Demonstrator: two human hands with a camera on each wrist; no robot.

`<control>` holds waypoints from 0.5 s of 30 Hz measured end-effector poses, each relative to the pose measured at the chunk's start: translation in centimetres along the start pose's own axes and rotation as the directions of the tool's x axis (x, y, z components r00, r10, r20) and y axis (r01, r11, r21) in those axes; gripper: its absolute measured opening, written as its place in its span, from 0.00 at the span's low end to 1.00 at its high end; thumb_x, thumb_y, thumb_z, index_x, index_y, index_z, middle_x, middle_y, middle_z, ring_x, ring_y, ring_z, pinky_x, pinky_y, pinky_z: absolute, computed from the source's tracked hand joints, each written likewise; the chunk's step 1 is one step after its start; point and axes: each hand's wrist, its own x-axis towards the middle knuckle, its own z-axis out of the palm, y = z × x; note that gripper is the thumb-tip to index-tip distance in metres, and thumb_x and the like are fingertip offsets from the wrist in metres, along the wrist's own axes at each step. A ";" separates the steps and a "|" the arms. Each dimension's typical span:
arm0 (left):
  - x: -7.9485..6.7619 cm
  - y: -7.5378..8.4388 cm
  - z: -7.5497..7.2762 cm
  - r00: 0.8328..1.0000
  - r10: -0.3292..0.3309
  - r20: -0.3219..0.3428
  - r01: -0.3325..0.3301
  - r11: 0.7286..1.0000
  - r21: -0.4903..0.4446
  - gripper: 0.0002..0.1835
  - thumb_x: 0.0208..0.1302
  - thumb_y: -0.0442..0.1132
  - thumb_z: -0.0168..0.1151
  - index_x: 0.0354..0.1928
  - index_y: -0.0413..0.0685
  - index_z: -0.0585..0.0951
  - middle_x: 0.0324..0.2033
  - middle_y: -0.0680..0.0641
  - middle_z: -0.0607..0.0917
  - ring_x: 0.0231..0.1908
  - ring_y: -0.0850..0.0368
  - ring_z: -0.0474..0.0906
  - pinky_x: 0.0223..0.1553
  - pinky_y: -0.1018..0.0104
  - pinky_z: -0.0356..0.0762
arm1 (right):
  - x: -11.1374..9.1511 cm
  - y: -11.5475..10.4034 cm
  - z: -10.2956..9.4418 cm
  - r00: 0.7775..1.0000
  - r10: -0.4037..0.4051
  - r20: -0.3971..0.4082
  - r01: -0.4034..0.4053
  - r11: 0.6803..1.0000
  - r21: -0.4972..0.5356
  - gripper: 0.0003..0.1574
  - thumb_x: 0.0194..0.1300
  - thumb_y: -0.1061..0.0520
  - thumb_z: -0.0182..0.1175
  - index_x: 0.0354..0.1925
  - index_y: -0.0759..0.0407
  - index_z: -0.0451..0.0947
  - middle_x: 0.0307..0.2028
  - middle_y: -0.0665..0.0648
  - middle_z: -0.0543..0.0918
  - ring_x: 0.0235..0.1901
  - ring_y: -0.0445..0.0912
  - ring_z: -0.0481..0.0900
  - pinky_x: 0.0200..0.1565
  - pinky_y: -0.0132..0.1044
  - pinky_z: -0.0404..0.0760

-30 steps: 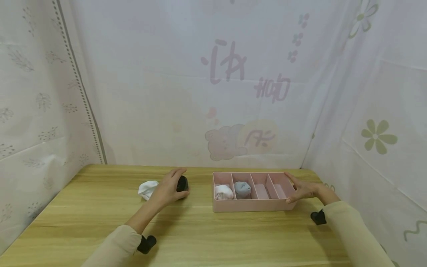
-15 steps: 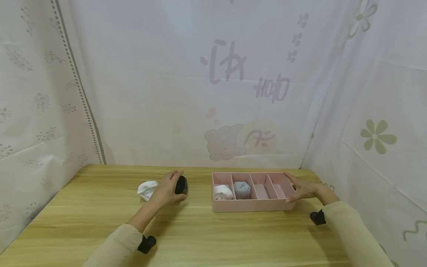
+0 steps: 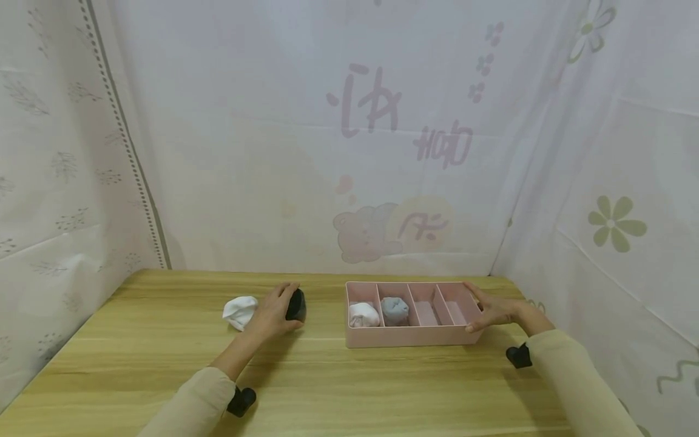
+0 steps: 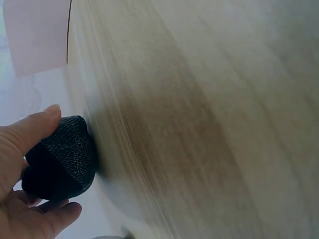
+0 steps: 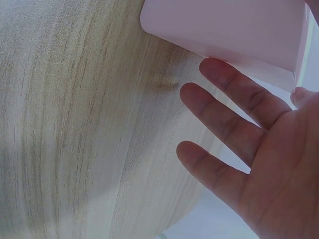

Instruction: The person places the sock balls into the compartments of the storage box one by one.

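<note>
My left hand [image 3: 271, 314] holds a balled black sock [image 4: 65, 159] low over the table, left of the pink box. In the left wrist view the thumb lies on one side of its ribbed fabric and the fingers curl round the other. My right hand [image 3: 494, 311] grips the right end of the pink divided box [image 3: 409, 337] between thumb and forefinger. Its other fingers [image 5: 219, 129] stretch out straight beside the end wall in the right wrist view. A balled white sock [image 3: 364, 315] and a balled grey sock [image 3: 395, 311] sit in the two left compartments.
A white balled cloth item [image 3: 239, 312], likely another sock, lies on the wooden table [image 3: 338, 388] just left of my left hand. Patterned white curtains [image 3: 246, 152] hang behind the table and on both sides.
My left hand has come down slightly with the black sock. My right hand stays at the box's right end, and the box keeps its place.
</note>
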 end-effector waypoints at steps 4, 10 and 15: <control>0.0 0.0 -0.1 0.999 -0.027 0.027 0.028 0.999 -0.016 0.42 0.47 0.35 0.74 0.64 0.34 0.64 0.59 0.28 0.68 0.56 0.29 0.67 0.53 0.39 0.70 | 0.1 0.1 -0.1 1.000 0.004 0.018 -0.005 1.000 0.030 0.78 0.53 0.50 0.70 0.69 0.66 0.16 0.66 0.82 0.25 0.63 0.80 0.39 0.57 0.69 0.60; 0.1 0.0 0.0 0.998 -0.041 0.043 0.042 0.999 -0.026 0.42 0.48 0.34 0.73 0.65 0.34 0.63 0.60 0.28 0.66 0.57 0.30 0.67 0.52 0.40 0.71 | 0.2 0.2 -0.2 1.000 0.016 0.021 -0.017 0.999 0.043 0.78 0.52 0.51 0.71 0.69 0.64 0.16 0.66 0.80 0.24 0.63 0.80 0.37 0.58 0.69 0.59; 0.2 -0.2 0.3 1.000 -0.019 0.025 0.019 1.000 -0.007 0.42 0.46 0.34 0.75 0.63 0.34 0.64 0.58 0.27 0.68 0.54 0.30 0.69 0.49 0.40 0.73 | 0.2 0.2 -0.2 1.000 0.014 0.013 -0.015 0.999 0.041 0.78 0.52 0.51 0.71 0.69 0.65 0.16 0.66 0.80 0.24 0.64 0.80 0.39 0.58 0.68 0.60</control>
